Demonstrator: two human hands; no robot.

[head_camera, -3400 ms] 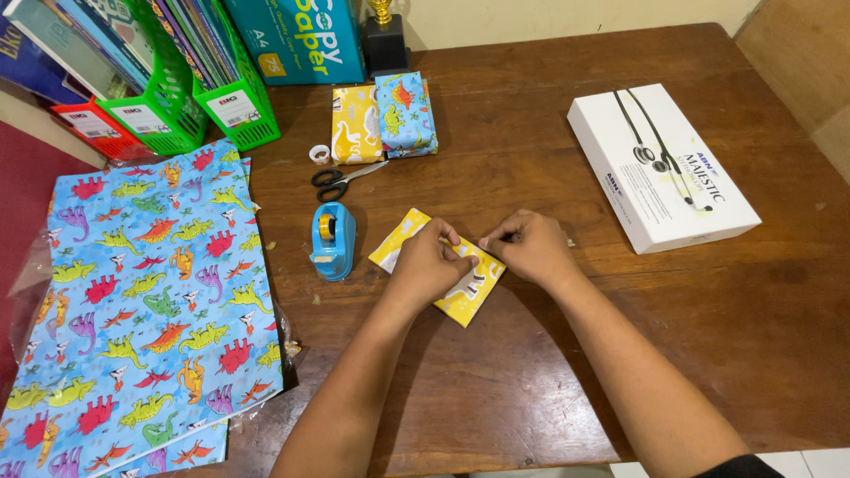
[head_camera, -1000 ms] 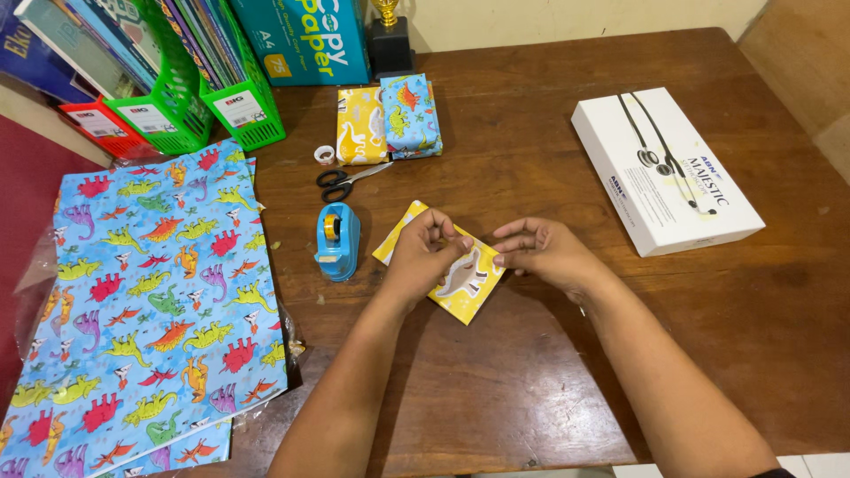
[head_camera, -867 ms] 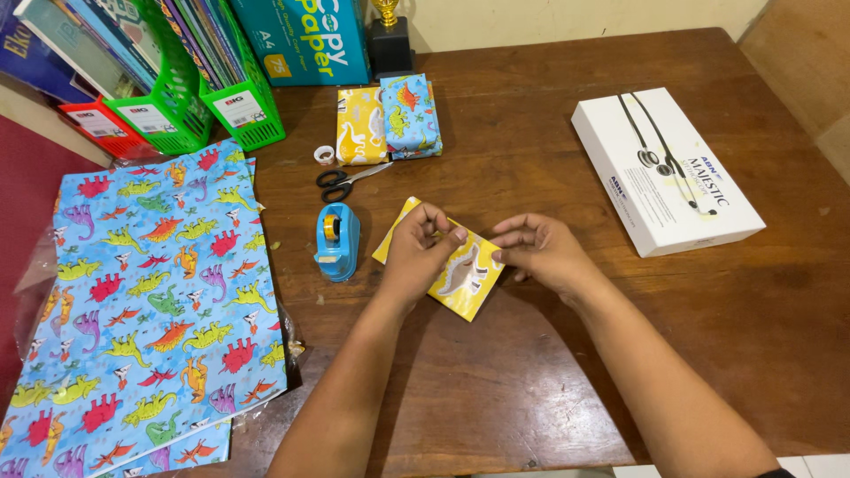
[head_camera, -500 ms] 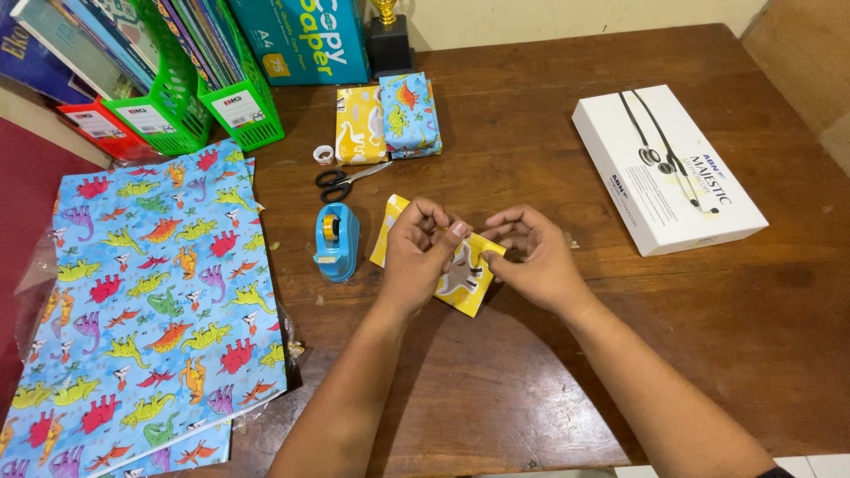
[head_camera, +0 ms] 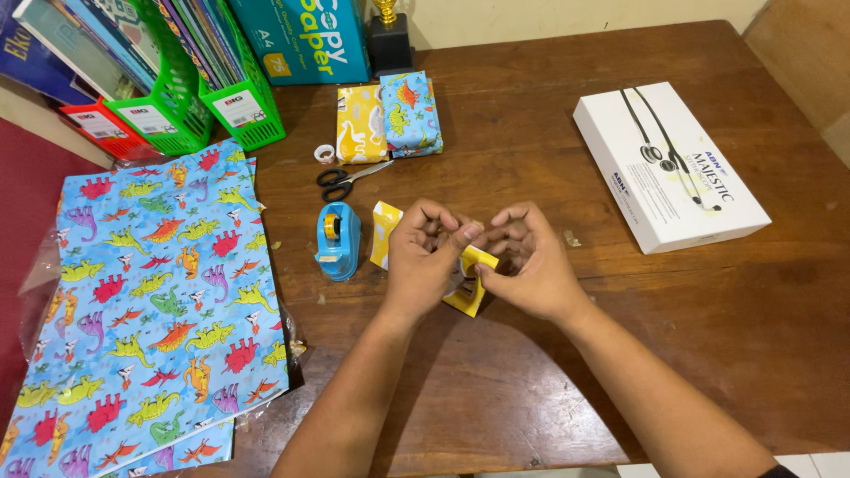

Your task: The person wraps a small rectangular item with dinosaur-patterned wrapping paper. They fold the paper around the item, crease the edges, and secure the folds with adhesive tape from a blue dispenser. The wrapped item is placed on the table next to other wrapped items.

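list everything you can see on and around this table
yellow wrapped parcel: 1, yellow, table centre, gripped by both hands
tape dispenser: 1, blue, left of parcel
scissors: 1, black handles, behind dispenser
tape roll: 1, small, clear, beside scissors
wrapped parcels: 2, yellow and blue, table rear
wrapping paper sheets: stack, blue with dinosaurs, table's left edge
white box: 1, right side
paper ream: 1, teal, rear
file racks: 2 green, 1 red, rear left
trophy: 1, black base
table: 1, brown wood
left hand: on parcel
right hand: on parcel

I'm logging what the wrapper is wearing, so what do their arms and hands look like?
Both forearms are bare, no gloves, rings or watch visible on the left hand or right hand. A dark sleeve edge shows high on the right arm, at the frame's bottom corner.
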